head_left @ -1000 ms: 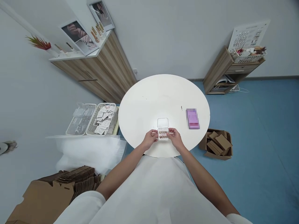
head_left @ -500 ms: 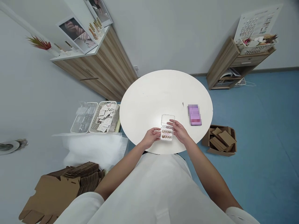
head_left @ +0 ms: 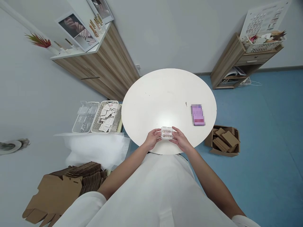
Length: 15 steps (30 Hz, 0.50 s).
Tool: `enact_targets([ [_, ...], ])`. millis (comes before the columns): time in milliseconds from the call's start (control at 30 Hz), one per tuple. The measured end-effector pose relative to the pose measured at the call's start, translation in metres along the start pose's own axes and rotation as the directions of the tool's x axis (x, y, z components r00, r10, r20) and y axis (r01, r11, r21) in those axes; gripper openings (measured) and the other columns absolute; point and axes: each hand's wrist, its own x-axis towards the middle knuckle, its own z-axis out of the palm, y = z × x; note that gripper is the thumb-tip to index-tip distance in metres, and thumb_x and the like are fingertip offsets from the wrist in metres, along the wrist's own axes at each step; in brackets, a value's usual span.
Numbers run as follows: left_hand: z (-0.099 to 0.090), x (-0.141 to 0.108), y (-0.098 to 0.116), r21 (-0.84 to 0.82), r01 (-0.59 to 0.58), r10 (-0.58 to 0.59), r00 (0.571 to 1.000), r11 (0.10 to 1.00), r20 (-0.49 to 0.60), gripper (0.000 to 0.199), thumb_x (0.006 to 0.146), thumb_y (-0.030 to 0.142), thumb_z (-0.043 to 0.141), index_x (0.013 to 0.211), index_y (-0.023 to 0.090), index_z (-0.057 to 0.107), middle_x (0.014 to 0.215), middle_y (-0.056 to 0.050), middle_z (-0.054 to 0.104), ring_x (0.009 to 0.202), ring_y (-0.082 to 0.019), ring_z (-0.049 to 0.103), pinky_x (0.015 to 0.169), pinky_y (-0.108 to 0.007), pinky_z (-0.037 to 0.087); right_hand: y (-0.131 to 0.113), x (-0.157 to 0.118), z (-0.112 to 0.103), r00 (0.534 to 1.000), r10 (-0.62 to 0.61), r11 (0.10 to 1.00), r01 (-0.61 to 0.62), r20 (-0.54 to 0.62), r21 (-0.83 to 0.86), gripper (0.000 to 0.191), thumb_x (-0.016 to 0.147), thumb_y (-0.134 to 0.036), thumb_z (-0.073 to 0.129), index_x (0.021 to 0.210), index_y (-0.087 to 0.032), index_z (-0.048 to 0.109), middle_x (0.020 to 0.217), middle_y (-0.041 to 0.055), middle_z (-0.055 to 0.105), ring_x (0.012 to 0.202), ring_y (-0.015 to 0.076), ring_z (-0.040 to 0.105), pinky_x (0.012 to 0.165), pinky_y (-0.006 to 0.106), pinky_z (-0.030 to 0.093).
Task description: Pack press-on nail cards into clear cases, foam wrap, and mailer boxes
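Between my two hands is a small clear plastic case [head_left: 167, 133] with its lid down. Two rows of small, patterned, brownish oval pieces, which look like press-on nails, show through the lid. My left hand [head_left: 152, 139] grips the case by its left edge. On the opposite edge, my right hand [head_left: 180, 139] has its fingers closed around the side and corner. Both hands hold the case over the near part of the round white table [head_left: 146, 107]. Further right on the table lies a purple box [head_left: 198, 115], blurred by pixelation.
Left of the table stand a white basket of paper packets [head_left: 107, 116], a bin of clear plastic cases [head_left: 86, 118], white wrapping sheets [head_left: 94, 146] and stacked flat cardboard [head_left: 59, 192]. At right, an open carton [head_left: 223, 140] of small boxes sits on the blue floor.
The case's clear lid stood open at the back and is now folded down over the tray. My right hand has come down from the lid to the case's right side.
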Motion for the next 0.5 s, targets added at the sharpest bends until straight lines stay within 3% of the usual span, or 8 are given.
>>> enact_targets([
  [233, 0.0011, -0.0044, 0.0054, 0.051, 0.033, -0.034, 0.999, 0.998, 0.016, 0.041, 0.073, 0.035, 0.062, 0.109, 0.020, 0.052, 0.103, -0.009, 0.061, 0.088, -0.016, 0.059, 0.080, -0.035, 0.047, 0.0003, -0.0015, 0.0023, 0.986, -0.134, 0.984, 0.120, -0.103, -0.134, 0.052, 0.066, -0.028, 0.064, 0.117, -0.031, 0.049, 0.109, 0.0045, 0.053, 0.095, 0.0194, 0.057, 0.077, 0.035, 0.051],
  [400, -0.0015, -0.0070, 0.0033, 0.178, 0.047, -0.065, 0.993, 0.983, 0.098, 0.048, 0.066, 0.040, 0.068, 0.106, 0.016, 0.057, 0.096, -0.010, 0.064, 0.086, -0.018, 0.061, 0.084, -0.037, 0.042, -0.0016, -0.0040, 0.0069, 0.977, -0.180, 0.969, 0.156, -0.117, -0.189, 0.055, 0.067, -0.028, 0.062, 0.119, -0.030, 0.047, 0.113, 0.0055, 0.051, 0.091, 0.0179, 0.057, 0.076, 0.035, 0.049],
  [500, -0.0033, -0.0060, 0.0004, 0.182, 0.046, -0.062, 0.995, 0.982, 0.083, 0.048, 0.062, 0.039, 0.071, 0.101, 0.014, 0.060, 0.093, -0.011, 0.065, 0.083, -0.018, 0.061, 0.085, -0.037, 0.041, 0.0007, -0.0042, 0.0079, 0.977, -0.181, 0.964, 0.154, -0.113, -0.215, 0.056, 0.067, -0.027, 0.060, 0.121, -0.030, 0.045, 0.116, 0.0061, 0.050, 0.089, 0.0166, 0.057, 0.078, 0.035, 0.047],
])
